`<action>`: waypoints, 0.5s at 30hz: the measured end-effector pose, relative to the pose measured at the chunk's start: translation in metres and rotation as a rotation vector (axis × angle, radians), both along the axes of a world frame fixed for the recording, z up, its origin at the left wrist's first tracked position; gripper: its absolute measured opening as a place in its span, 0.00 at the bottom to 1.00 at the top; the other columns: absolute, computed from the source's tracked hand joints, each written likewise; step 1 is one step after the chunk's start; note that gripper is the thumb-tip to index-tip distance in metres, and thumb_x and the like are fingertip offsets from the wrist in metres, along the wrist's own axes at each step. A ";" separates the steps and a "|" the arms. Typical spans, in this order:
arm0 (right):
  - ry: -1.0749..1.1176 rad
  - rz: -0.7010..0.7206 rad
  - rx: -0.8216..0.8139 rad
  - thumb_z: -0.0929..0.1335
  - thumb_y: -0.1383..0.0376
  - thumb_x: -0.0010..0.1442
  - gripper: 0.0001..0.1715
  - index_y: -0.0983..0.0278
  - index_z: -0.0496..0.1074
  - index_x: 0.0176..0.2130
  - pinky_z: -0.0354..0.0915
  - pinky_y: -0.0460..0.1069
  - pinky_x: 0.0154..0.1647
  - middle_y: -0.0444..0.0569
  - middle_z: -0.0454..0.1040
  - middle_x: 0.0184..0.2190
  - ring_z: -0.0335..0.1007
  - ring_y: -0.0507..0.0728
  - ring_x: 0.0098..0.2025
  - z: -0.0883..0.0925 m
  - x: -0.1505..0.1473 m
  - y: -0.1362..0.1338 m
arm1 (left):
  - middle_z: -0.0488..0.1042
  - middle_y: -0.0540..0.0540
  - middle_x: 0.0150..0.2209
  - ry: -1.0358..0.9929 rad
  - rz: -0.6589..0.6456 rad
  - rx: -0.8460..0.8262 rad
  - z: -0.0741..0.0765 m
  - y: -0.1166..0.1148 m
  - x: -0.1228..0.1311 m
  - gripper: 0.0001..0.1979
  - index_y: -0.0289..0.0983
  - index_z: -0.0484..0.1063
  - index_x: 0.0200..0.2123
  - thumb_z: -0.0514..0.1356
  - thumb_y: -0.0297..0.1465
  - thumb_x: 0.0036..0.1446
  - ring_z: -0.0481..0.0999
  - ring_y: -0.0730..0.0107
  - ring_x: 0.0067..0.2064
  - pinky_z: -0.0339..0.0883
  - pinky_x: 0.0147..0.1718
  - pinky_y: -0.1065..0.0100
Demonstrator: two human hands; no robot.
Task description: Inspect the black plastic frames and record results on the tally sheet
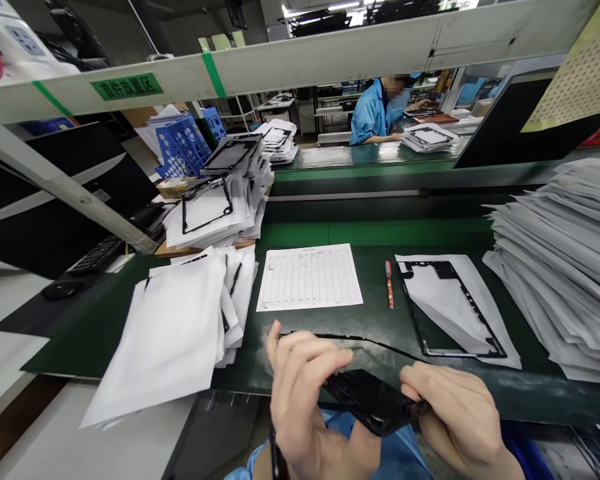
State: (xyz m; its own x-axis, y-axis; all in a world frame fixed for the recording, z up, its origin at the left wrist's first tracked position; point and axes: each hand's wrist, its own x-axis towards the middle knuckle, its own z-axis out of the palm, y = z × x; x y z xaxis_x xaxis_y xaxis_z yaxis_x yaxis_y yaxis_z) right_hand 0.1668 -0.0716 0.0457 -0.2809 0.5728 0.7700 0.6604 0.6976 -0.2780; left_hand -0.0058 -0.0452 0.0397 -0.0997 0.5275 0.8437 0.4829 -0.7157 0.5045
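Trainee: Grip state?

Trainer: Left grip [307, 400] and right grip [460, 417] are both closed. Fingers and thumbs pinch a thin black frame [373, 400] from opposite sides. The frame is held off the desk [250, 363], between the grips and close to the body. One long, narrow side extends past the left fingertips and appears bowed.

Trainee: Nearest items?

Trainer: Ahead and to the right of the right grip, a second black frame [433, 269] lies flat on a white sheet [445, 313]. A red-and-orange marker [389, 283] lies just left of that sheet. Ahead of the left grip is a printed grid form [309, 277].

Trainee: Progress indicators?

Trainer: Only the layout can be reported. One frame is in the grips and one is on its sheet. Left of the left grip is a loose pile of white sheets [175, 327], with further frames [205, 185] on sheets behind it. Right of the right grip is a tall stack of white sheets [560, 267]. Entries on the form are too small to read, so no count can be given. Farther out, a co-worker in a blue smock [373, 113] sits beside another stack.
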 end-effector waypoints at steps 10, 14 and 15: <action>-0.058 -0.035 0.070 0.58 0.83 0.62 0.21 0.61 0.68 0.41 0.62 0.43 0.18 0.39 0.71 0.20 0.66 0.49 0.16 0.016 -0.008 0.007 | 0.65 0.53 0.28 -0.150 0.044 -0.008 0.010 -0.002 0.010 0.19 0.40 0.70 0.37 0.62 0.50 0.67 0.65 0.68 0.30 0.62 0.39 0.59; -0.056 -0.033 0.051 0.58 0.82 0.63 0.19 0.62 0.67 0.41 0.65 0.43 0.20 0.40 0.72 0.21 0.69 0.49 0.18 0.015 -0.009 0.005 | 0.65 0.53 0.28 -0.204 0.074 -0.035 0.013 -0.005 0.020 0.19 0.40 0.69 0.36 0.63 0.50 0.67 0.65 0.67 0.31 0.60 0.36 0.60; -0.057 -0.032 0.036 0.58 0.82 0.64 0.19 0.62 0.67 0.41 0.65 0.43 0.20 0.40 0.73 0.22 0.70 0.49 0.18 0.014 -0.011 0.004 | 0.65 0.53 0.28 -0.222 0.084 -0.030 0.013 -0.006 0.021 0.20 0.40 0.70 0.36 0.63 0.51 0.67 0.64 0.67 0.31 0.60 0.36 0.60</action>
